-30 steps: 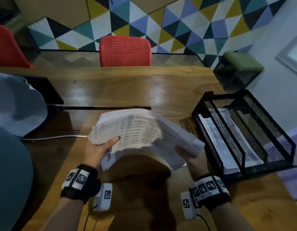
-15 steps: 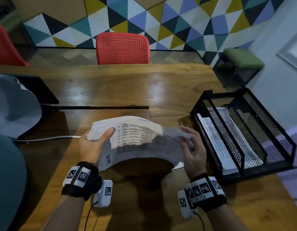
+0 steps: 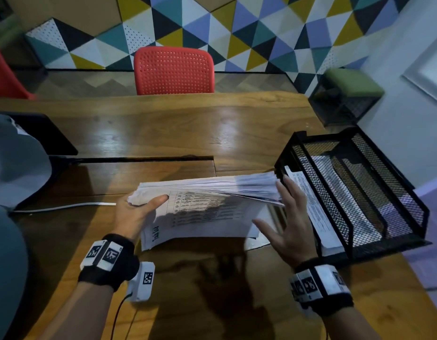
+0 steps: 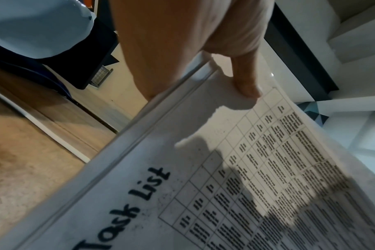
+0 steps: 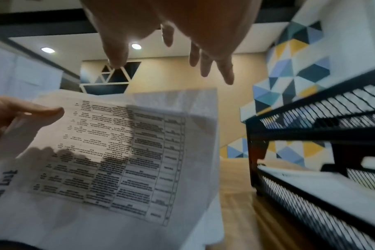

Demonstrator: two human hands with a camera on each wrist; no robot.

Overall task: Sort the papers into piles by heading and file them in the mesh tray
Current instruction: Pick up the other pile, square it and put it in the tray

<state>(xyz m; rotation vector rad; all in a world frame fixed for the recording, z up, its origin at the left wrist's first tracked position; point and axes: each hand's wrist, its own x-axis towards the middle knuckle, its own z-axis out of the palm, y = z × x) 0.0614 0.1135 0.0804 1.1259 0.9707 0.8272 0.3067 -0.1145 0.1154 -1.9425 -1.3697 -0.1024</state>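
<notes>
A thick stack of white papers [image 3: 212, 204] hangs above the wooden table, its top sheet a printed table headed "Task List" [image 4: 139, 199]. My left hand [image 3: 136, 212] grips the stack's left edge, thumb [image 4: 244, 84] on top. My right hand [image 3: 286, 224] stands open with straight, spread fingers beside the stack's right edge, holding nothing; in the right wrist view its fingers [image 5: 206, 64] hover above the papers [image 5: 122, 160]. The black mesh tray [image 3: 389, 192] sits at the right, with printed sheets [image 3: 315, 212] in its near slot.
A red chair [image 3: 174, 69] stands behind the table [image 3: 163, 128]. A grey cloth [image 3: 14, 163] over a dark flat device [image 3: 55, 138] lies at the left, with a white cable [image 3: 65, 206]. A green-topped stool [image 3: 347, 94] is beyond the table's right corner.
My right hand let go of the stack's right edge and opened beside it. The curved stack has flattened and lifted, now held by my left hand alone.
</notes>
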